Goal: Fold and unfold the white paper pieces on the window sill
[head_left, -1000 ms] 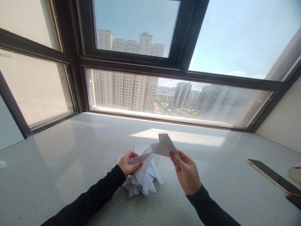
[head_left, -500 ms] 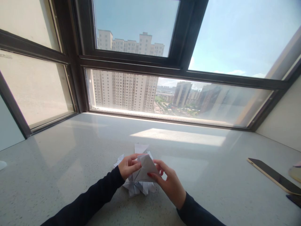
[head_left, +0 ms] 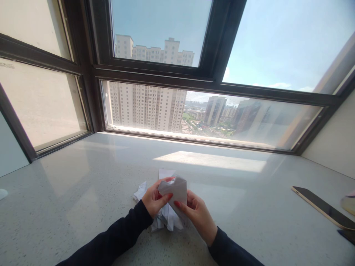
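A folded white paper piece (head_left: 174,189) is held up between both hands, just above a pile of folded white paper shapes (head_left: 166,220) on the pale stone sill (head_left: 83,192). My left hand (head_left: 154,199) pinches its left side, thumb on the front. My right hand (head_left: 196,214) grips its lower right edge with thumb and fingers closed. Both arms wear dark sleeves. Part of the pile is hidden behind my hands.
A dark phone (head_left: 323,211) lies face up at the right of the sill, with a yellowish object (head_left: 348,202) at the frame's right edge. A large dark-framed window (head_left: 155,75) rises behind the sill. A white wall (head_left: 332,144) closes the right side.
The paper was held spread out and higher a second ago. My hands have since come together and lowered, folding it into a compact shape close over the pile.
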The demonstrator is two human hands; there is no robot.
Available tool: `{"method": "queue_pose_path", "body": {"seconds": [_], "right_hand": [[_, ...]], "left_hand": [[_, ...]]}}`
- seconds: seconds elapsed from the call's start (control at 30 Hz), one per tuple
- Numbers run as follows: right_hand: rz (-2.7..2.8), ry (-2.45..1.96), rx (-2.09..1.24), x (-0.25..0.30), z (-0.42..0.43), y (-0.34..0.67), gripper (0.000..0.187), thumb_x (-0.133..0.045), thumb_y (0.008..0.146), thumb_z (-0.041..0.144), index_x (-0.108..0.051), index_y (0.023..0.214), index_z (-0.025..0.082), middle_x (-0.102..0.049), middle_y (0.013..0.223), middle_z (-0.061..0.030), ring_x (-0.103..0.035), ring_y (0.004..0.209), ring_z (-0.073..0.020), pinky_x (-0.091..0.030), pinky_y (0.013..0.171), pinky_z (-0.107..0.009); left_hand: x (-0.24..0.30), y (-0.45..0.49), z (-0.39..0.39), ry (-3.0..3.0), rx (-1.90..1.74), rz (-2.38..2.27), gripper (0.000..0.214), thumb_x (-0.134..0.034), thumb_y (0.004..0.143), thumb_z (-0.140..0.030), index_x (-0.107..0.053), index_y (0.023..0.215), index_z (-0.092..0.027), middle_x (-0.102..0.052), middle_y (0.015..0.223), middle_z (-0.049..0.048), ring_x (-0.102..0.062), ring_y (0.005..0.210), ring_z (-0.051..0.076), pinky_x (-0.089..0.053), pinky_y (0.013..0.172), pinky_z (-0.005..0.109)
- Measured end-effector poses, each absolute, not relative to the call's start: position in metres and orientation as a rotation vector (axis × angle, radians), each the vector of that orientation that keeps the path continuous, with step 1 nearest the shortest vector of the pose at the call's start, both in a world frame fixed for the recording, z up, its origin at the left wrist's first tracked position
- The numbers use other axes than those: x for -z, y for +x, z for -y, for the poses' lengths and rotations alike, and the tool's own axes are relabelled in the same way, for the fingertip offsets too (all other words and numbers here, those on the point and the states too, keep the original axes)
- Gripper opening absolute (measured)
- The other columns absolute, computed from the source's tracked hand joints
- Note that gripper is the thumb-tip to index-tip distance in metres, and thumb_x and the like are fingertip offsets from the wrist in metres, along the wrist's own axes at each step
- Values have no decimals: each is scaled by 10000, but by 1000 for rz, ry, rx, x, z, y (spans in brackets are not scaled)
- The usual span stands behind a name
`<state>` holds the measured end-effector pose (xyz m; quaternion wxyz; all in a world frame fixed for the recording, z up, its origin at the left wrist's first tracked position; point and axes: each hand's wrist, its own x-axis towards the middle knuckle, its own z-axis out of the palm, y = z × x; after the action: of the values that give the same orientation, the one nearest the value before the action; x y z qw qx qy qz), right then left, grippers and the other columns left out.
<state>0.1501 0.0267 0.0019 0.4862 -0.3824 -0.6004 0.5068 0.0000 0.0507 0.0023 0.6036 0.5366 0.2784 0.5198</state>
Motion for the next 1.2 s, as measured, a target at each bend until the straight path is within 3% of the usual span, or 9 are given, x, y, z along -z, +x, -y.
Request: {"method": "queue_pose_path", "body": {"seconds": [0.13, 0.27, 0.43, 0.57, 0.67, 0.87, 1.03, 1.2], "right_hand": [[1625, -1084, -1118, 2, -24, 152, 334, -565, 677, 452, -636, 654, 126, -608, 569, -14, -531, 535, -144, -401, 495, -233], [1501, -1161, -1028, 2, -25, 158, 368, -549, 685, 473, -639, 639, 119, -584, 513, -18, -481, 466, -115, -361, 443, -217], [1212, -1244, -867, 1, -37, 170, 419, -570, 625, 537, -652, 616, 125, -589, 496, -28, -451, 432, -115, -353, 423, -234], [1122, -1253, -828, 4, -44, 177, 404, -590, 607, 527, -662, 646, 131, -594, 512, -25, -479, 478, -133, -363, 455, -241], [1099, -1247, -894, 5, -44, 178, 388, -603, 599, 511, -658, 650, 131, -615, 548, -24, -496, 499, -138, -373, 471, -241], [1128, -1192, -1050, 8, -44, 173, 356, -618, 611, 466, -644, 700, 122, -643, 616, -26, -528, 550, -151, -385, 501, -237], [1279, -1104, -1179, 14, -45, 170, 325, -612, 639, 425, -646, 755, 124, -662, 709, -39, -560, 669, -183, -412, 618, -264], [1318, -1182, -1126, 20, -47, 173, 338, -590, 659, 437, -659, 746, 118, -657, 751, -58, -556, 681, -185, -407, 620, -266]], "left_hand": [[-3, -1, -54, 1261, -1235, -648, 459, -699, 581, -338, -569, 968, -128, -634, 882, 68, -569, 809, 188, -443, 719, 267], [-5, -13, -65, 1357, -1265, -751, 435, -659, 615, -371, -581, 973, -137, -648, 910, 86, -570, 860, 207, -446, 687, 260], [-1, -30, -80, 1564, -1317, -1166, 286, -552, 684, -372, -624, 864, -161, -662, 859, 76, -582, 770, 187, -425, 568, 233], [10, -23, -69, 1933, -1238, -1229, 319, -549, 662, -439, -639, 859, -205, -647, 937, 75, -559, 864, 231, -403, 759, 328], [17, -14, -59, 2244, -1122, -1181, 515, -603, 568, -535, -597, 1000, -254, -553, 1142, 80, -464, 1043, 294, -286, 910, 413], [21, -16, -72, 2312, -926, -1593, 376, -364, 790, -445, -566, 1072, -298, -478, 1225, 103, -350, 1153, 334, -195, 924, 529], [31, -20, -80, 2375, -767, -1529, 388, -424, 766, -443, -477, 1143, -367, -465, 1241, 92, -310, 1182, 334, -51, 922, 602], [35, -17, -79, 2351, -760, -1500, 334, -405, 794, -352, -542, 1095, -302, -498, 1205, 118, -416, 1112, 317, 3, 924, 614]]}}
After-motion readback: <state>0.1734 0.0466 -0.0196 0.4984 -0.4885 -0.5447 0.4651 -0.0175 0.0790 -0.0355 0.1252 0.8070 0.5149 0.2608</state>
